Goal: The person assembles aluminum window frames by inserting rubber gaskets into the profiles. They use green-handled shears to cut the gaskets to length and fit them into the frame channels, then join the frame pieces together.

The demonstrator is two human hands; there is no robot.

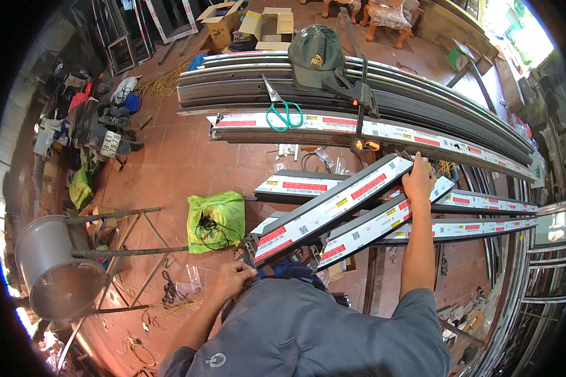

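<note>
A dark aluminium profile (333, 210) with white and red protective film slants from near my body up to the right. My right hand (419, 180) is closed around its far end. At its near end, my left hand (234, 278) has its fingers pinched together beside the cut corner; what lies between them is too small to make out. A second, shorter film-covered profile (383, 223) lies alongside, under my right wrist. Both rest across two longer profiles, the upper one (484, 202) and the lower one (478, 230), which run to the right.
Beyond lies a stack of dark profiles (233, 81) bearing a cap (316, 56), green-handled scissors (285, 115) and a black-orange clamp (361, 107). A yellow-green bag (216, 221) sits left of my work, near a large fan (60, 264). Cardboard boxes (267, 28) and a motorbike (104, 125) stand farther off.
</note>
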